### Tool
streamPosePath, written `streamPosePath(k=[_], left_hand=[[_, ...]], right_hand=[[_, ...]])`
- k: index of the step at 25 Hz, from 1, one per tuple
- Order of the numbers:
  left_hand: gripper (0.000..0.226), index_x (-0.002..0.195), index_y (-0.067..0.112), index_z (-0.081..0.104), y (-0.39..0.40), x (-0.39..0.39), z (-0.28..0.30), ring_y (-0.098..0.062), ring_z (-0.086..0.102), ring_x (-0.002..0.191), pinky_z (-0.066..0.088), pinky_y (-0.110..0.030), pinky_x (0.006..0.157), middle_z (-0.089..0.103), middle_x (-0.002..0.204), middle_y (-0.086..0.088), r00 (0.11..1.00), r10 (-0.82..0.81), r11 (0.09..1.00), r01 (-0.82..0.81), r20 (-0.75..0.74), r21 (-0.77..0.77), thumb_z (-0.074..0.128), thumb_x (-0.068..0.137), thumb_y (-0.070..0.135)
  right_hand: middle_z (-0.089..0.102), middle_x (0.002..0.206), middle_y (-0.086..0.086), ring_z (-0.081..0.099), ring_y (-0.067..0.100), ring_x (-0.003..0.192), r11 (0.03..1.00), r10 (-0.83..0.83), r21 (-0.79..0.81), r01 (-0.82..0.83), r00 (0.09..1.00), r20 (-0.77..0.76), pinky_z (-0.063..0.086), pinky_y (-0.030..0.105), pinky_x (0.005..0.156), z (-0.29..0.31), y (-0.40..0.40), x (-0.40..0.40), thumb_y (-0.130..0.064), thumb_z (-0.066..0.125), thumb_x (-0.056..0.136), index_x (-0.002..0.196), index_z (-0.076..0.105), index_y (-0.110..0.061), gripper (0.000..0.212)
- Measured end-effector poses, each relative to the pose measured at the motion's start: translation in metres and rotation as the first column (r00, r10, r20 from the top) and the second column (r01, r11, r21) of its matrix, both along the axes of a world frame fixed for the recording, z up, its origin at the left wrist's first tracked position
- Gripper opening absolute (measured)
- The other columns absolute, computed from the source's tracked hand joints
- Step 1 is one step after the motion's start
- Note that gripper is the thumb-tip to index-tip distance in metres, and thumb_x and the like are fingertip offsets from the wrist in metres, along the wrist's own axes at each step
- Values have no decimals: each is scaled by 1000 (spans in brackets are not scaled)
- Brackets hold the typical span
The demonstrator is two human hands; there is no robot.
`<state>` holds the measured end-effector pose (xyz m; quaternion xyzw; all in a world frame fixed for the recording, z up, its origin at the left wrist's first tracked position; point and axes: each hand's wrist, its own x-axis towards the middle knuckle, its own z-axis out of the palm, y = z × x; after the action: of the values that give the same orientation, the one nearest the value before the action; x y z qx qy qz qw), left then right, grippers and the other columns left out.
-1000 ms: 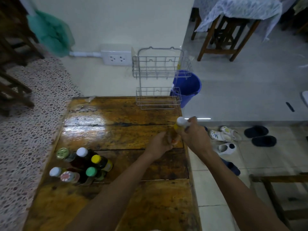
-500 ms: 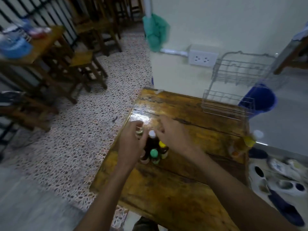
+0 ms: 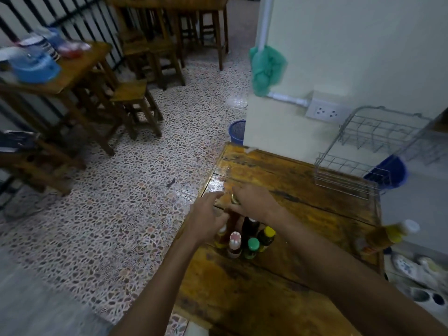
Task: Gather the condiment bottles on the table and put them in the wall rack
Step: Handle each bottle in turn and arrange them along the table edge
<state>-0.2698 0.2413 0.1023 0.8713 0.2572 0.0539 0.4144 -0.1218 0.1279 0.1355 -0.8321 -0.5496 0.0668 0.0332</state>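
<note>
A: Item one, the table?
B: Wooden plank top, varnished. Its far edge butts the pale wall; its left edge runs from 12 o'clock down to 7 o'clock along open terrazzo floor; the right edge drops to a tiled floor with sandals.

A: Item two, the bottles?
B: A tight cluster of condiment bottles stands near the left edge, just below centre: a yellow cap, a green cap, a red-and-white cap, with darker bottles behind. One lone bottle, amber with a white cap, stands at 3 o'clock at the right edge, well apart and blurred.

A: Item three, hands?
B: The left hand reaches over the cluster's left side, fingers spread and loosely bent; I cannot tell if it holds anything. The right hand lies over the cluster's far side, fingers curled about a metal-capped bottle top.

A: Item four, the wall rack?
B: Two-tier wire, on the wall at 2 o'clock, lower tier just above the table's far right corner. Both tiers show only wire. A blue bucket shows behind it.

A: Open room?
B: Bare planks lie between cluster and rack. Stools and another table sit at 10 o'clock, well apart.
</note>
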Motion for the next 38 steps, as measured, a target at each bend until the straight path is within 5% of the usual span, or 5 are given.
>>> streamPosePath(k=[7, 14, 20, 30, 38], left_hand=[[67, 128, 41, 54, -6, 65, 43, -10, 68, 101, 59, -39, 81, 69, 114, 11, 961, -126, 986, 148, 246, -72, 87, 70, 38], [58, 109, 42, 55, -87, 90, 74, -2, 66, 78, 53, -27, 60, 67, 91, 17, 854, -507, 853, 517, 115, -76, 86, 61, 50], [57, 113, 45, 56, -167, 72, 47, 2, 67, 87, 55, -20, 69, 68, 99, 17, 762, -648, 731, 621, -1, -281, 85, 64, 48], [58, 118, 36, 51, -261, 54, 12, -8, 65, 98, 57, -27, 80, 64, 109, 14, 856, -497, 867, 497, -142, -34, 84, 73, 47], [56, 121, 31, 50, -284, 62, -11, -15, 66, 99, 52, -29, 76, 65, 111, 9, 877, -456, 812, 481, -154, 332, 78, 77, 49]], right_hand=[[48, 62, -11, 46, 11, 54, 845, -291, 471, 255, 957, 4, 36, 29, 46, 113, -47, 22, -66, 42, 93, 82, 47, -26, 42], [54, 77, -3, 47, 15, 68, 800, -242, 589, 113, 960, 144, 41, 37, 56, 140, -185, 45, -44, 25, 106, 88, 56, -17, 45], [45, 69, -13, 33, -1, 62, 833, -282, 519, 193, 954, 98, 25, 12, 56, 93, -267, 23, -38, 30, 105, 78, 52, -23, 38], [57, 59, 1, 54, 17, 51, 684, -634, 319, 656, 751, -185, 46, 36, 48, 33, -330, 8, -33, 30, 104, 70, 54, -16, 46], [66, 69, 12, 61, 25, 49, 849, -520, 20, 528, 828, 208, 52, 34, 43, 6, -359, 10, -18, 78, 84, 96, 61, -4, 25]])
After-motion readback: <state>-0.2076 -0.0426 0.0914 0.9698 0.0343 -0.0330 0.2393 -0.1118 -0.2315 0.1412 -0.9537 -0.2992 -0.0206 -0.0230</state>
